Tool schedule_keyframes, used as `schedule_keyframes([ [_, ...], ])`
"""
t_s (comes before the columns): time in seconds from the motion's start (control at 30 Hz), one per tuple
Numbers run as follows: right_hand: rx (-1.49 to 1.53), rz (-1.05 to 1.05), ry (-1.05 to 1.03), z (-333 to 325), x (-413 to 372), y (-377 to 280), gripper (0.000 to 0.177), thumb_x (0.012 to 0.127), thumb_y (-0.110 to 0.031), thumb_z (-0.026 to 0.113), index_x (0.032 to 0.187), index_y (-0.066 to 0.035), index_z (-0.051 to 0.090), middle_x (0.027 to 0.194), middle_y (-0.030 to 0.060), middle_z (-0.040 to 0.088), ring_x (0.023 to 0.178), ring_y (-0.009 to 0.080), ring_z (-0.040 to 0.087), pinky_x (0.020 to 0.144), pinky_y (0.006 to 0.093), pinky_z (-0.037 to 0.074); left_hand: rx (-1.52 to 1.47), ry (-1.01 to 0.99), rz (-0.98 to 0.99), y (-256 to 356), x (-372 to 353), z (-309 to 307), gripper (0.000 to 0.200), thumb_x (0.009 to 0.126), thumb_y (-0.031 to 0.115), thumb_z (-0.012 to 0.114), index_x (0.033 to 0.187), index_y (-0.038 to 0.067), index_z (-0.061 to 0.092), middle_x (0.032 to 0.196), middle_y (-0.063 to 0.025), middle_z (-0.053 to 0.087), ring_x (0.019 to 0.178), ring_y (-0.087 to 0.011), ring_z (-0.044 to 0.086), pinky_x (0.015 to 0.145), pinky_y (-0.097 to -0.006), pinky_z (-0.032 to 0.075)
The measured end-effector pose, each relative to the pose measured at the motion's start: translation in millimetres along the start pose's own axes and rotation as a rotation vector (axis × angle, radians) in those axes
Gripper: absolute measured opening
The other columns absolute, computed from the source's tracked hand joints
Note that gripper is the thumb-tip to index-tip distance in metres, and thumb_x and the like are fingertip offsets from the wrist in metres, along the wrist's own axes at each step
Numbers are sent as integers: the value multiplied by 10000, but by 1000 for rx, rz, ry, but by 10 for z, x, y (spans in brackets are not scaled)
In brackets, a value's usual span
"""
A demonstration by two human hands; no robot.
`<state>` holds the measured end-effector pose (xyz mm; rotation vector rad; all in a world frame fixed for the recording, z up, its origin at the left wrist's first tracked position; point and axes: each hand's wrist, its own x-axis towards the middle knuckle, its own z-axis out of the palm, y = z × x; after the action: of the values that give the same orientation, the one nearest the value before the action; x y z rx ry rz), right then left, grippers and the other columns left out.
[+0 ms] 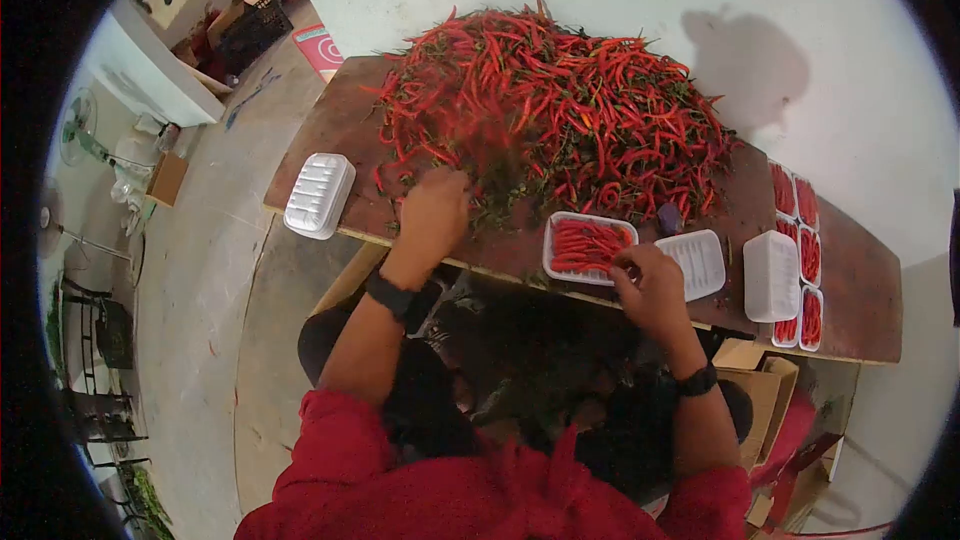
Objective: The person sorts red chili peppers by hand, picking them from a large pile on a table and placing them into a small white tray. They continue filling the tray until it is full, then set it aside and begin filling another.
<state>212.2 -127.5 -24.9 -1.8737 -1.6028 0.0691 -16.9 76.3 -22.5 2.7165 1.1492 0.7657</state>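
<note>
A large heap of red chili peppers (600,110) with green stems covers the back of the brown table. At the heap's front left edge is my left hand (437,205), its fingers curled in; what they hold, if anything, is hidden. A white foam tray (550,265) sits near the front edge, with red chilies (585,243) laid lengthwise in it. My right hand (655,285) is at this tray's right side, thumb and fingers pinched together by the chili ends. Just behind that hand lies a bare white tray (698,262).
Upside-down white trays are stacked at the table's left (318,195) and right (771,275). Several filled chili trays (811,255) stand at the right end against the wall. A small dark purple object (668,218) lies beside the heap. Below right is a cardboard box (755,395).
</note>
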Motion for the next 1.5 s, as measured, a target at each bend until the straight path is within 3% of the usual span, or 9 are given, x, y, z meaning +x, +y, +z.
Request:
schedule_keyframes([
  [0.13,311,138,-121,100,-76,-272,215,753,-103,673,945,-14,631,826,126,632,779,220,614,693,307,474,-449,-89,43,447,-123,-116,165,799,82,612,950,26,579,846,-122,630,759,-261,630,662,-334,512],
  [0.2,351,147,-187,149,-117,-373,232,764,-101,669,971,-4,630,844,120,642,809,194,619,721,290,475,-1088,-524,-378,655,-221,-113,146,848,104,595,952,4,575,825,-83,647,765,-148,621,686,-271,500],
  [0.27,578,216,-227,220,-180,-402,263,755,-161,669,981,-31,638,884,149,644,838,258,632,719,349,489,-1112,-557,-333,774,-317,-87,136,860,104,585,944,-2,573,827,-67,639,760,-122,609,687,-266,501],
  [0.4,621,235,-292,177,-207,-425,233,774,-160,655,962,-23,649,878,145,643,831,235,629,718,341,486,-1292,-619,-340,850,-454,69,128,869,101,579,943,-2,571,835,-55,629,758,-102,603,695,-254,498],
  [0.53,551,233,-287,139,-235,-379,189,782,-151,635,925,-30,659,887,158,635,835,286,618,729,383,481,-1293,-641,-368,893,-450,57,134,853,92,594,950,0,585,838,-49,633,781,-107,604,697,-253,489],
  [0.67,350,135,-266,12,-207,-412,177,778,-153,624,903,-31,657,881,175,620,846,353,597,744,426,471,-870,-597,-55,884,-399,-30,151,812,116,631,904,-3,623,831,-67,650,806,-144,613,713,-298,487],
  [0.87,135,-19,-276,44,-205,-382,141,728,-95,653,857,-48,622,825,134,594,801,343,578,698,416,457,-724,-600,93,876,-451,29,165,787,162,651,859,14,641,846,-110,655,805,-207,625,724,-330,484],
  [1.33,45,-14,-306,78,-223,-445,128,729,-130,662,829,-56,630,808,124,605,791,334,577,709,419,446,-198,-468,229,860,-527,123,210,763,268,595,766,60,630,784,-158,610,750,-353,596,650,-458,467],
  [1.5,126,10,-282,-13,-166,-445,200,791,-242,617,809,-46,654,776,168,611,745,370,589,672,474,454,-62,-887,266,841,-422,-60,276,764,315,635,863,57,633,810,-150,608,789,-362,593,685,-454,474],
])
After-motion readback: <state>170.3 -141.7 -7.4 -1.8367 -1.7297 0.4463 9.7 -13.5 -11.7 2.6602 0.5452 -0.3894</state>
